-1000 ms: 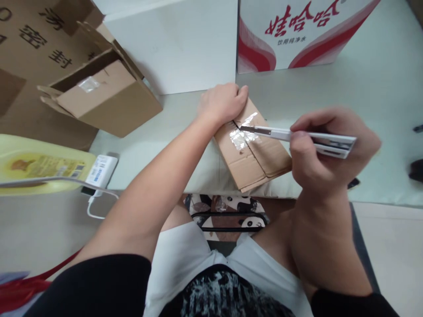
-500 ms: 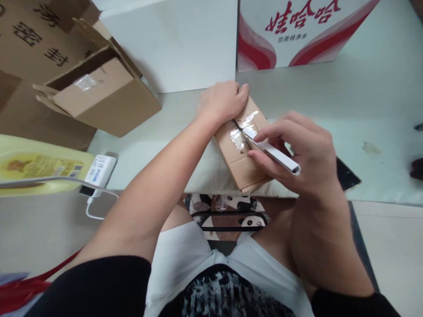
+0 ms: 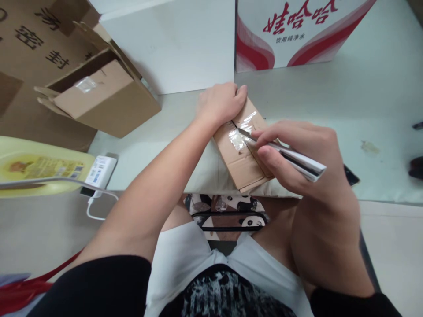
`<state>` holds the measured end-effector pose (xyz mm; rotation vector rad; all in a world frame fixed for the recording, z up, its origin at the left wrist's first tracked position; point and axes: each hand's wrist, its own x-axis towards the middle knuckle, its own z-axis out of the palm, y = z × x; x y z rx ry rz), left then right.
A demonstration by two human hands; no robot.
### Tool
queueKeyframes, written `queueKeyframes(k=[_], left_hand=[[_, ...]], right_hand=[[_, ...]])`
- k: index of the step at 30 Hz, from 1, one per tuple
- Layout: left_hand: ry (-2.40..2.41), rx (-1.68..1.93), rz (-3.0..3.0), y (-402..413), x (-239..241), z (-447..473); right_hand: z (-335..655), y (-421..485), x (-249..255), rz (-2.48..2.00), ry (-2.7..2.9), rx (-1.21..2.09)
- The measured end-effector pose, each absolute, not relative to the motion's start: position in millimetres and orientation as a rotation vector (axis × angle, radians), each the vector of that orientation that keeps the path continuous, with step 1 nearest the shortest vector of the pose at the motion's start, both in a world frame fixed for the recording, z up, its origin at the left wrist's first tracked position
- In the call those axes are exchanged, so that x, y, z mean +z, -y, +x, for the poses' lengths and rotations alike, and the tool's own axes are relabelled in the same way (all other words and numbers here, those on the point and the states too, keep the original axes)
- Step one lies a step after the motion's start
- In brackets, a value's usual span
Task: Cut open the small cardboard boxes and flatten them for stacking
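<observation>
A small brown cardboard box (image 3: 238, 162) lies on the near edge of a pale table (image 3: 363, 101), its flaps held by clear tape (image 3: 240, 135). My left hand (image 3: 220, 102) is closed over the box's far end and presses it down. My right hand (image 3: 302, 154) grips a white utility knife (image 3: 291, 159). The knife's blade tip rests on the tape along the seam at the middle of the box. My right fingers cover part of the box's right side.
An open brown carton (image 3: 102, 94) lies tipped at the left, a white box (image 3: 175, 42) behind it, a red-and-white printed carton (image 3: 297, 33) at the back right. A yellow jug (image 3: 36, 165) and a white charger with its cable (image 3: 99, 171) sit at the left. A dark flat object (image 3: 350, 177) pokes out beyond my right hand.
My right hand moved in from the right and turned, bringing the knife blade down onto the tape seam. My left hand has stayed on the box.
</observation>
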<state>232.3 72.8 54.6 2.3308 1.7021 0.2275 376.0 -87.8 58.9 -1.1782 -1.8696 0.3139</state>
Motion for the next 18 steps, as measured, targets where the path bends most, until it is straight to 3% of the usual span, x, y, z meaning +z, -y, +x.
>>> queueKeyframes(k=[18], left_hand=[[-1.685, 0.193, 2.39, -72.8, 54.2, 232.9]], right_hand=[[364.4, 89.7, 55.7, -1.344, 1.95, 0.219]])
